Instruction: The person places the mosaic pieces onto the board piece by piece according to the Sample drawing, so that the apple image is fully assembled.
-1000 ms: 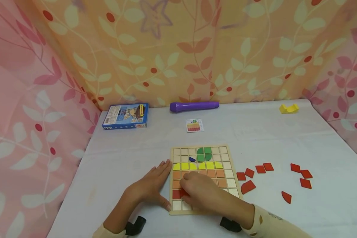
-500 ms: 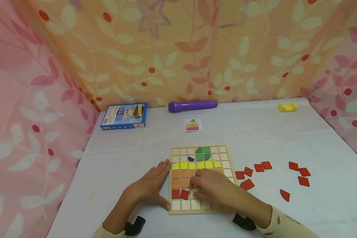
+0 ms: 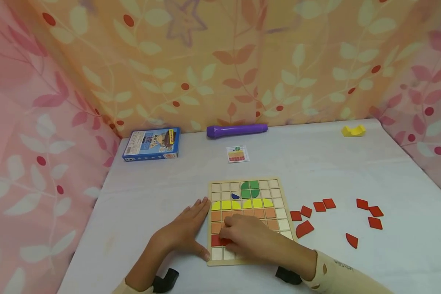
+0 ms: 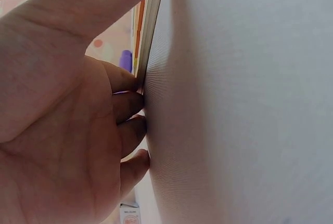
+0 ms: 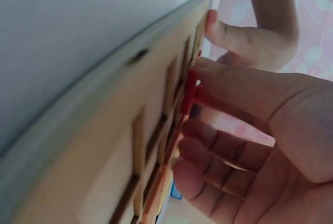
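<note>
A wooden grid board (image 3: 239,262) lies on the white table. My left hand (image 3: 185,228) rests along its left side, fingers straight and thumb (image 3: 204,254) at the near left corner. Over the board's lower left, my right hand (image 3: 251,237) pinches a red square tile (image 5: 190,89) between thumb and forefinger, right at a cell of the grid. Another red tile (image 3: 215,240) fills the leftmost cell of that row. Above are orange tiles (image 3: 216,216), yellow tiles (image 3: 226,205), a green group (image 3: 250,190) and a small blue half-round tile (image 3: 235,196). The right hand hides part of the orange rows.
Several loose red tiles (image 3: 319,207) lie right of the board, with a curved red piece (image 3: 352,240) nearer. Behind the board are a pattern card (image 3: 237,154), a purple stick-shaped object (image 3: 237,130), a blue box (image 3: 152,144) and a yellow notched block (image 3: 353,131).
Half a second ago the right hand had drawn back rightward, leaving the red tile askew on its cell. Now it is back on that tile. The left hand has stayed at the board's side.
</note>
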Available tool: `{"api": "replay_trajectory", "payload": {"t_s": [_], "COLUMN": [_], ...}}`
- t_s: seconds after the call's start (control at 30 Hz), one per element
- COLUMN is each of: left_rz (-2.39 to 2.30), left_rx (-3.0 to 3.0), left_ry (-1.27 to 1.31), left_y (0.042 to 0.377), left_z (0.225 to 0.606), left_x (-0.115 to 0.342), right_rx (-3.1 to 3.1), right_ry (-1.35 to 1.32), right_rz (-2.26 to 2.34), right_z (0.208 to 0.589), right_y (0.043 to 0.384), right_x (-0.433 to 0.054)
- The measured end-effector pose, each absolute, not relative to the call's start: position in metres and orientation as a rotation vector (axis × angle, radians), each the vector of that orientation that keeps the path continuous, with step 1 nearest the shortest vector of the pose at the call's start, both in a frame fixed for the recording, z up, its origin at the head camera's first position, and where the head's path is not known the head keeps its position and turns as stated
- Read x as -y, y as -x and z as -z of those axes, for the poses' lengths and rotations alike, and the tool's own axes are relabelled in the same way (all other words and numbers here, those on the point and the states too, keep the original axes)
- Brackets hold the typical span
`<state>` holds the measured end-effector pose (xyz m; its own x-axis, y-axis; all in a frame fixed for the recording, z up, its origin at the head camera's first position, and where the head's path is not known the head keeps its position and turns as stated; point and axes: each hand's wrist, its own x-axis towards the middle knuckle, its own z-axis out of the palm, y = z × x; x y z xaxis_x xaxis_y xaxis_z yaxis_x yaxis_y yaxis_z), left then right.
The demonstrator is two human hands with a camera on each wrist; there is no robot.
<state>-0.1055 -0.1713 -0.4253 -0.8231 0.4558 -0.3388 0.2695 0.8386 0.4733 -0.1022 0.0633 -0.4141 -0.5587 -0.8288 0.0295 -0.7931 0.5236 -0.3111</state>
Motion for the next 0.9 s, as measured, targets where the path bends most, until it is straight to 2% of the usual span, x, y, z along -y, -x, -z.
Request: {"api": "replay_trajectory", "payload": {"t_s": [0.17, 0.47, 0.63, 0.9], "left_rz": [-0.567, -0.542, -0.546, -0.554], "left_rx": [-2.573, -2.581, -2.588, -2.594], "left_ry": [-0.556, -0.55, -0.552, -0.543], "left_y": [0.106, 0.106, 0.106, 0.105], "left_z": [0.426, 0.428, 0.428, 0.428], "left_x": [0.169, 0.17, 0.169, 0.169], "right_rx": [-2.641, -2.595, -2.573, -2.769], "right_ry": [1.437, 1.658, 1.488, 1.063], "right_rz": [0.411, 0.413, 0.552, 0.526], "right_z": [0.415, 0.418, 0.411, 0.4], "right_y": [0.104, 0.099, 0.104, 0.125], "right_x": [-0.067, -0.072, -0.103, -0.17]}}
